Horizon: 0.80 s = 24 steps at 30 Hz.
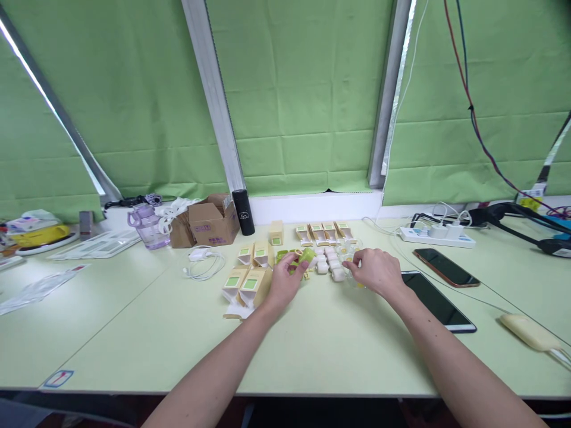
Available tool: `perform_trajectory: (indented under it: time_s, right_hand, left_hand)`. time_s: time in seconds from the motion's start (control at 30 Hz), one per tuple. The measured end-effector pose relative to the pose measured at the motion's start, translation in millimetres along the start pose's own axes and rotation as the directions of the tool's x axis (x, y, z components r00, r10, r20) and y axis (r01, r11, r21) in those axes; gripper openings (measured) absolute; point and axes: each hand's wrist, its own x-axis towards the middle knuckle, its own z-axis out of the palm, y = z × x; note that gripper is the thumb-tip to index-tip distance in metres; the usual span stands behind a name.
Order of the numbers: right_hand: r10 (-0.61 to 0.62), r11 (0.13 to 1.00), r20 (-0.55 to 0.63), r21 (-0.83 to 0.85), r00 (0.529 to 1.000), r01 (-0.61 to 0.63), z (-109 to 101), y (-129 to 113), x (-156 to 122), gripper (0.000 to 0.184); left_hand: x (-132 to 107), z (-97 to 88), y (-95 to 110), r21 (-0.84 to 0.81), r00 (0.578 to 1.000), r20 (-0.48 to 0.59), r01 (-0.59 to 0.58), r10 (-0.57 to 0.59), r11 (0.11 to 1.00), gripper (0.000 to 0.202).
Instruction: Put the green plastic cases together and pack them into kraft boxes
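Green piece [307, 255] sits clamped in the left grip [288, 276]; right grip [375, 268] is just right of white pieces [338, 275], its hold unclear. Apparent step: handling; next calls for a steady left hold.

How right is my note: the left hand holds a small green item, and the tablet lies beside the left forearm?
One slip: the head view shows the tablet beside the right forearm, not the left. The left hand does hold a small green item.

Matt card boxes [251, 284], glossy tablet [437, 302]
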Motion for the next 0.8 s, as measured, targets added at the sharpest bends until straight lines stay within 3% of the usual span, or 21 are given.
perform_trajectory:
  time_s: [0.13,0.33,0.8]
  right_hand:
    - [-0.034,0.993,0.126,-0.111,0.991,0.049,-3,-2,-4,0.033]
    - [-0.103,0.968,0.217,-0.204,0.971,0.149,1,-7,-10,0.016]
    - [-0.251,0.936,0.150,-0.215,0.956,0.279,-7,-31,-31,0.017]
  left_hand:
    - [4,-2.4,-1,-0.064,0.997,-0.020,0.072,-0.073,0.995,0.076]
    - [4,-4.6,0,-0.119,0.987,-0.053,0.142,-0.149,0.983,0.082]
    - [3,-3.7,0,-0.158,0.982,-0.059,0.169,-0.181,0.973,0.076]
